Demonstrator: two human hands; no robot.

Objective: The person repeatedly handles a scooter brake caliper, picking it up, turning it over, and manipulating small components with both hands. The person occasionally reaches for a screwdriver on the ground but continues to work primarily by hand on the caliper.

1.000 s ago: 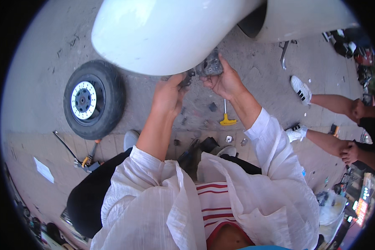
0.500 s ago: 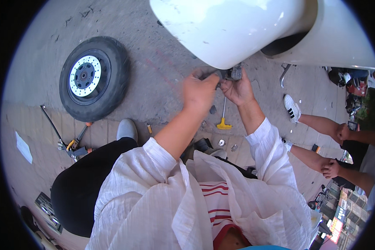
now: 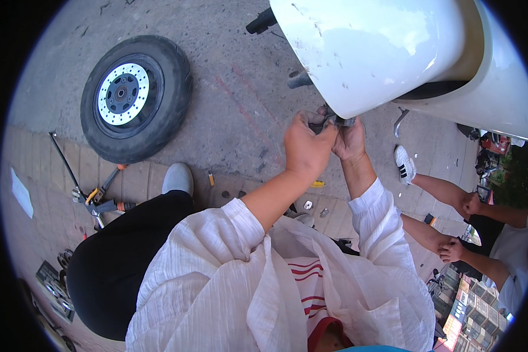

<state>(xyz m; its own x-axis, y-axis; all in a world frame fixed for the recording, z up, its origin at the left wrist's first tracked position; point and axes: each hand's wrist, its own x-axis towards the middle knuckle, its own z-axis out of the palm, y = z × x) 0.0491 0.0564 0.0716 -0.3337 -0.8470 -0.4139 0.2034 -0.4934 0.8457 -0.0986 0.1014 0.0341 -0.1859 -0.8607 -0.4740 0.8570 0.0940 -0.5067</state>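
Both hands meet at the lower tip of a white fender [image 3: 381, 47]. There they hold a dark grey metal part [image 3: 345, 122], possibly a brake caliper, mostly covered by fingers and fender edge. My left hand [image 3: 311, 146] is closed, thumb and fingers pinching the part from the left. Against its right side, my right hand [image 3: 352, 142] curls its fingers round it from below. Two dark fork-like ends, one upper [image 3: 261, 22] and one lower [image 3: 300, 81], stick out left of the fender. A yellow tool handle [image 3: 317, 183] shows beyond my left forearm, largely hidden.
A wheel [image 3: 173, 117] with a drilled brake disc [image 3: 107, 97] lies at the left. Below it are several hand tools [image 3: 97, 199]. Small metal parts [image 3: 308, 205] sit near my knees. A bent metal lever [image 3: 400, 122] lies right. Another person's shoe [image 3: 405, 164] is close by.
The white fender has shifted right and nearer, uncovering the fork-like ends. Both hands have moved right with the dark part. My left forearm now covers most of the yellow-handled tool.
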